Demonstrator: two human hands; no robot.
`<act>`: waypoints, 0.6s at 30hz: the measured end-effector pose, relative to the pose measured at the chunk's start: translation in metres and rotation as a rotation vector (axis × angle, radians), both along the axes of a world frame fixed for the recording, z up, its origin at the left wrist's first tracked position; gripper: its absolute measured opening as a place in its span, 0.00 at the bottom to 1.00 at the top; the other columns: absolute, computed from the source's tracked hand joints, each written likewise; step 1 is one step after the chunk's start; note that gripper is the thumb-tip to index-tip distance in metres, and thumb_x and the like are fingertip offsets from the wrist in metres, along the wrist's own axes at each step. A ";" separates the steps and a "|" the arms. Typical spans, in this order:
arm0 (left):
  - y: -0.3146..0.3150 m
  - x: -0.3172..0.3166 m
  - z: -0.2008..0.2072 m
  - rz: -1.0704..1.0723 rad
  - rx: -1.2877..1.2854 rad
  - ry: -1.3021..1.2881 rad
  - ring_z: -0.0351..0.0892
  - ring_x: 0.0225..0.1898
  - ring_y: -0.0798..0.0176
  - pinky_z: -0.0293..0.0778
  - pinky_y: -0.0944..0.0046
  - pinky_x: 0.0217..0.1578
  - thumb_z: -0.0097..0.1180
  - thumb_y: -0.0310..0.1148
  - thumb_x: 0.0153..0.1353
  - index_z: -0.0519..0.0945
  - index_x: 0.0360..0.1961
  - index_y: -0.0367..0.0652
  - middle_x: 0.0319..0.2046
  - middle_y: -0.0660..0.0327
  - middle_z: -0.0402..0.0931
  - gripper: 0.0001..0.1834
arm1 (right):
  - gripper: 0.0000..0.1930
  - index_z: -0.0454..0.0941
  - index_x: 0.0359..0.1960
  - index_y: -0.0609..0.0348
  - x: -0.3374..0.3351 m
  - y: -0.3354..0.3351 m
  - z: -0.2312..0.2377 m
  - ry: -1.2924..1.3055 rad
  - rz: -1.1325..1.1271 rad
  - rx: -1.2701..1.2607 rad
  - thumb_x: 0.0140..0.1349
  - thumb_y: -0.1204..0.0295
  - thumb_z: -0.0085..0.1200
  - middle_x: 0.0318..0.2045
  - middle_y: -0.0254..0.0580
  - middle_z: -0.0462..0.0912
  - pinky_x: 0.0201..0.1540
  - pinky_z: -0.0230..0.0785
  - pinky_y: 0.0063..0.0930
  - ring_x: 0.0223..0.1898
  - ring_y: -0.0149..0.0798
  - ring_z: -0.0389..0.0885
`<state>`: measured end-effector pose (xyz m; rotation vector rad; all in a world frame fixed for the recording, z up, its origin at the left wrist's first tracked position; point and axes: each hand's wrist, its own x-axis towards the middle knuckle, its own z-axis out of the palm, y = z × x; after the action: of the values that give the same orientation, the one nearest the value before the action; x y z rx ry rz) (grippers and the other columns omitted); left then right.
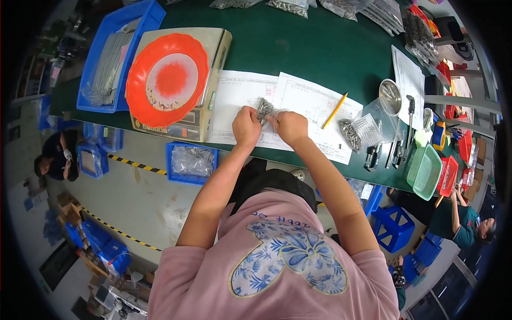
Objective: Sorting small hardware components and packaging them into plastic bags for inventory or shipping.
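Note:
Over printed drawing sheets (304, 90) at the table's near edge, both my hands are closed on a small clear plastic bag (264, 109) of grey metal parts. My left hand (247, 127) pinches its left side. On the other side, my right hand (291, 127) grips the bag's clear plastic. The fingertips partly hide the bag. A yellow pen (335, 110) lies on the paper to the right of my right hand. Past it sits a second bag of metal parts (350, 134), beside a clear bag with a white printed label (368, 130).
At left, a scale (217, 53) carries a red plate (200, 85), next to a blue bin (88, 90). To the right are a metal bowl (390, 96), cutters (373, 157) and a green basket (425, 170). Bagged parts (290, 6) line the far side. A co-worker (458, 221) stands at far right.

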<state>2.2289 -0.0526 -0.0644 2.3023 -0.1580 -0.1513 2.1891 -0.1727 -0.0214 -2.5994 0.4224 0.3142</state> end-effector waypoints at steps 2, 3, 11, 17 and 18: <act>-0.002 -0.004 0.001 0.044 0.010 -0.012 0.74 0.27 0.49 0.68 0.55 0.29 0.49 0.26 0.50 0.72 0.24 0.40 0.22 0.53 0.74 0.02 | 0.17 0.78 0.17 0.54 -0.003 0.004 -0.005 -0.024 0.055 -0.117 0.53 0.56 0.48 0.18 0.45 0.77 0.25 0.68 0.38 0.22 0.47 0.76; -0.002 -0.006 0.001 0.057 0.009 -0.063 0.74 0.26 0.50 0.68 0.56 0.28 0.49 0.26 0.50 0.73 0.24 0.40 0.22 0.54 0.74 0.02 | 0.17 0.78 0.17 0.54 -0.002 0.005 -0.006 -0.025 0.055 -0.118 0.53 0.56 0.48 0.18 0.45 0.77 0.25 0.68 0.38 0.22 0.47 0.76; 0.009 -0.009 -0.006 -0.089 -0.234 -0.027 0.76 0.23 0.58 0.70 0.62 0.25 0.55 0.24 0.46 0.73 0.27 0.40 0.22 0.57 0.75 0.05 | 0.11 0.77 0.17 0.55 0.000 0.012 -0.013 0.012 -0.089 -0.109 0.48 0.62 0.51 0.20 0.45 0.78 0.28 0.69 0.38 0.24 0.47 0.77; 0.016 -0.006 -0.015 -0.179 -0.159 -0.025 0.76 0.25 0.64 0.72 0.69 0.27 0.55 0.23 0.48 0.74 0.30 0.39 0.23 0.58 0.75 0.06 | 0.09 0.77 0.19 0.55 0.006 0.014 -0.018 0.014 -0.071 0.006 0.46 0.64 0.51 0.21 0.46 0.78 0.30 0.70 0.39 0.27 0.47 0.78; 0.016 -0.006 -0.013 -0.165 -0.135 -0.027 0.76 0.25 0.64 0.71 0.68 0.27 0.55 0.23 0.48 0.74 0.30 0.39 0.24 0.58 0.75 0.06 | 0.08 0.77 0.19 0.54 0.003 0.014 -0.020 -0.041 -0.067 0.008 0.45 0.64 0.51 0.21 0.45 0.78 0.30 0.69 0.39 0.26 0.46 0.78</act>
<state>2.2233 -0.0369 -0.0774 2.1565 -0.3614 -0.1873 2.1924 -0.1583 -0.0412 -2.5730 0.4911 0.2383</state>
